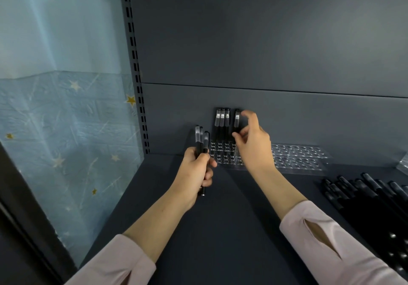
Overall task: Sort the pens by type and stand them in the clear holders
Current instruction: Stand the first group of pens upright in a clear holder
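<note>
Black with a clear cap, a pen (237,121) stands upright in the pinch of the right hand (251,143), thumb low on the barrel and forefinger at the cap. It is just right of three pens (221,123) standing in the back row of the clear holder (223,154). Its tip, hidden, seems to sit over the next hole, straight below. The left hand (196,172) clenches a spare bundle (201,139) beside the holder. A pile (375,200) lies well right.

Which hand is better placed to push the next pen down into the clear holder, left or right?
Right. The right hand pinches one pen upright at the clear holder, beside three standing pens. The left hand is full, gripping a bundle of pens.
</note>
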Motion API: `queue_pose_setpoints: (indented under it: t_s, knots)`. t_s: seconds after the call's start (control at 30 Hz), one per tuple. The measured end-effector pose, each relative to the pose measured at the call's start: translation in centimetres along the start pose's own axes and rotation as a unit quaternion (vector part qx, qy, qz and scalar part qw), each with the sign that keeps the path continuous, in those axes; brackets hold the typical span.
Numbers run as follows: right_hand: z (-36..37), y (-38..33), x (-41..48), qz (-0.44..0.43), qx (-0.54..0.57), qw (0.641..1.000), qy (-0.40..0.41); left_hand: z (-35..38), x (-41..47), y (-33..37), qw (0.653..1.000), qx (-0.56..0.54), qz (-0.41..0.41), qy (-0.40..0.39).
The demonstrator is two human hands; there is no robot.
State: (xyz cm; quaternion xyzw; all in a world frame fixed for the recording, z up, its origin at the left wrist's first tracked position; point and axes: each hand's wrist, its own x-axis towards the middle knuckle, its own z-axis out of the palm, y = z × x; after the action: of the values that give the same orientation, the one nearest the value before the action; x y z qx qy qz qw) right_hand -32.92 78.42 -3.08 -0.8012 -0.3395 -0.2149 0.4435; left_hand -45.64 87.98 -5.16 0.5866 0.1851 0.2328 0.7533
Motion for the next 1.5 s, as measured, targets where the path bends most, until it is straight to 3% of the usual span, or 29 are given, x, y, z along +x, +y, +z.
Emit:
queue_pose_setpoints:
  t_s: [0.1,0.27,0.33,0.4,0.6,0.7,0.77,0.93,1.03,1.33,1.5]
  knots:
    - [0.0,-0.4,-0.3,0.008,0.000,1.000,-0.003,0.0,-0.2,0.0,1.000,0.021,0.015,-0.012]
    - [-0.9,-1.4,-1.1,-0.011,0.016,0.996,0.082,-0.3,-0.4,0.2,0.997,0.037,0.047,-0.041]
    - [-1.4,-2.2,-1.3,0.063,0.119,0.991,0.011,-0.2,-0.6,0.4,0.996,0.043,0.050,-0.059]
    - [-1.6,-2.9,-1.8,0.144,0.259,0.952,-0.074,-0.1,-0.7,0.4,0.994,0.057,0.049,-0.075]
    - [-2.1,-3.1,-1.9,0.180,0.393,0.897,-0.092,-0.3,-0.7,0.4,0.992,0.062,0.055,-0.091]
    - [-2.0,-3.3,-2.0,0.174,0.373,0.904,-0.111,-0.3,-0.8,0.3,0.991,0.070,0.056,-0.097]
    - [-1.9,-3.6,-2.0,0.163,0.359,0.916,-0.075,-0.1,-0.9,0.2,0.991,0.084,0.066,-0.079]
    - [-3.9,-3.5,-1.0,0.126,0.350,0.910,0.181,-0.7,-0.5,0.2,0.994,0.084,0.075,0.005]
    - [-5.0,-2.7,-0.7,0.091,0.266,0.927,0.249,-0.9,-0.3,0.2,0.994,0.086,0.064,0.015]
    - [-4.4,-1.3,-0.1,0.070,0.195,0.951,0.231,-0.6,-0.5,0.0,0.995,0.095,0.043,0.006]
    - [-3.6,-1.8,1.0,-0.010,0.053,0.980,0.191,-0.6,-0.6,0.0,0.996,0.080,0.031,0.008]
